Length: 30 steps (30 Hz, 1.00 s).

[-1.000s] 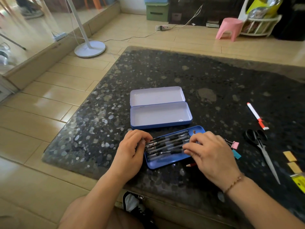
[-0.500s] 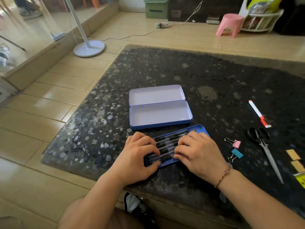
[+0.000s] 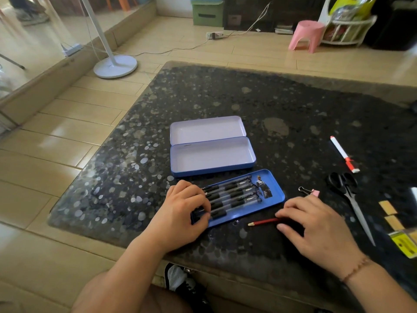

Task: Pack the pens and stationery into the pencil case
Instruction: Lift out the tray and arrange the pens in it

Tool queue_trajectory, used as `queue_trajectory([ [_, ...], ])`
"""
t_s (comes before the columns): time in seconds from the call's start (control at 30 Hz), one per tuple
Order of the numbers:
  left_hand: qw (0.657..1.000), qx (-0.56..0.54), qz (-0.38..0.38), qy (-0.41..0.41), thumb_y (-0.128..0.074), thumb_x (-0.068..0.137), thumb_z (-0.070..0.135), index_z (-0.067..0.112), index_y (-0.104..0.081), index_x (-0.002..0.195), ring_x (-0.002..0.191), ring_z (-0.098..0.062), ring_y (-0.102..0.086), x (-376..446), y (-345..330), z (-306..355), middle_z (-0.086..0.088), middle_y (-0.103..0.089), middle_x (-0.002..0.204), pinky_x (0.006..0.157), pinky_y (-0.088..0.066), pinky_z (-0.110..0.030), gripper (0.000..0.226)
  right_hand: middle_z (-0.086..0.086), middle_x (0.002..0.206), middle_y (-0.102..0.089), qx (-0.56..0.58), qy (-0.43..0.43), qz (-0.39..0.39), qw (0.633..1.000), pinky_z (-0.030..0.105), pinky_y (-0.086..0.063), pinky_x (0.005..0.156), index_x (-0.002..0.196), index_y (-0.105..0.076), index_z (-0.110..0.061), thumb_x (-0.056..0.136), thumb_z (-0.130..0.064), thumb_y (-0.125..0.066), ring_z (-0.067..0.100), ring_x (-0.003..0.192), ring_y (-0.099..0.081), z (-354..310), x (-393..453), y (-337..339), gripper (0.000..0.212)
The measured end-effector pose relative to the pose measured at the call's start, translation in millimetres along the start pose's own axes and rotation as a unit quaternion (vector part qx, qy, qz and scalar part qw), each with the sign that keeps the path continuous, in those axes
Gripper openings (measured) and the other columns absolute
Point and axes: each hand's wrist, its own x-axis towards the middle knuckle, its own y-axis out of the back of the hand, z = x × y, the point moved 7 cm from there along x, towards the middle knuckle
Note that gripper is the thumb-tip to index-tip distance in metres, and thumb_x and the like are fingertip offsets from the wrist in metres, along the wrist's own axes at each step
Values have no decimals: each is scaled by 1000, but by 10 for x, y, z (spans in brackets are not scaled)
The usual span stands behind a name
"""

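Now that the right hand (image 3: 316, 224) has left the blue tray (image 3: 274, 188), it sits at the tray's 4 o'clock, fingers (image 3: 284, 214) touching the red pencil's (image 3: 262, 222) end, thumb apart; grip not closed yet. Left hand (image 3: 182, 213) stays on the tray's near-left end, fingers curled over the black pens (image 3: 232, 193), which lie sorted in a row. Likely meaning: pens done, pencil next. Open pencil case (image 3: 212, 158) lies at the tray's 12 o'clock on the tabletop (image 3: 293, 105), holding nothing. Unpacked: pink binder clip (image 3: 312, 192) at 3 o'clock, scissors (image 3: 348, 195) beyond, marker (image 3: 343, 154) at 2 o'clock, small tan pieces (image 3: 387, 207) far right. Nothing blocks the pencil.
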Motion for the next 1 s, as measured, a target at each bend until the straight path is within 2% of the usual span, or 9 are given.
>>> queue_trajectory([
  [0.1,1000,-16,10,7,-64,81,32,28,-65,90,99,-9,-44,-11,4,3,15,-55,99,87,-43,-36,11,-14,89,-59,20,18,22,999,24,-47,71,88,-69,-29,77,-31,-72,7,82,-51,-31,-11,9,12],
  [0.23,996,-63,37,45,-57,83,24,26,-61,105,109,-10,-44,-3,69,-22,14,-51,110,94,-42,-38,23,-10,88,-62,74,63,109,989,26,-45,71,86,-70,-23,83,-31,-65,13,80,-53,-277,148,165,10],
  [0.33,993,-95,13,65,-50,77,21,30,-55,112,117,-10,-39,-2,72,-42,15,-47,118,100,-37,-43,37,-7,86,-61,34,101,83,991,32,-46,62,86,-68,-25,82,-29,-67,18,76,-54,-486,348,0,6],
  [0.4,995,-77,-17,56,-56,75,28,33,-51,117,121,-11,-37,-6,46,-24,16,-45,123,103,-34,-45,43,-6,88,-60,36,113,48,992,31,-46,62,89,-67,-25,82,-28,-67,18,77,-55,-557,423,-176,7],
  [0.57,998,-15,-46,36,-69,71,48,36,-46,127,128,-12,-30,-20,-26,3,17,-38,131,109,-26,-39,63,-6,102,-60,77,69,53,993,26,-46,81,103,-65,-23,87,-32,-52,11,93,-55,-548,347,-217,22],
  [0.7,998,16,-47,29,-71,66,56,37,-40,133,130,-10,-27,-3,-39,13,17,-32,137,110,-20,-33,77,-8,96,-62,40,10,68,997,31,-43,87,101,-64,-24,86,-36,-52,13,94,-55,-513,233,-175,23],
  [0.83,998,34,-47,39,-69,64,61,37,-34,138,131,-9,-26,17,-59,14,18,-30,141,110,-20,-32,85,-9,101,-62,16,44,42,998,34,-39,92,106,-63,-26,82,-40,-56,13,99,-53,-710,181,-247,28],
  [0.9,997,47,-51,39,-67,65,63,37,-33,139,130,-9,-27,13,-70,10,19,-31,141,110,-20,-32,85,-8,100,-63,22,33,70,997,34,-40,90,104,-64,-24,83,-41,-57,14,98,-53,-678,195,-174,28],
  [1.0,995,63,-61,38,-63,67,67,37,-32,140,132,-9,-25,4,-84,12,20,-30,143,110,-15,-29,85,-4,103,-62,51,-37,114,991,33,-42,93,107,-63,-19,86,-46,-50,16,102,-52,-429,266,-55,36],
])
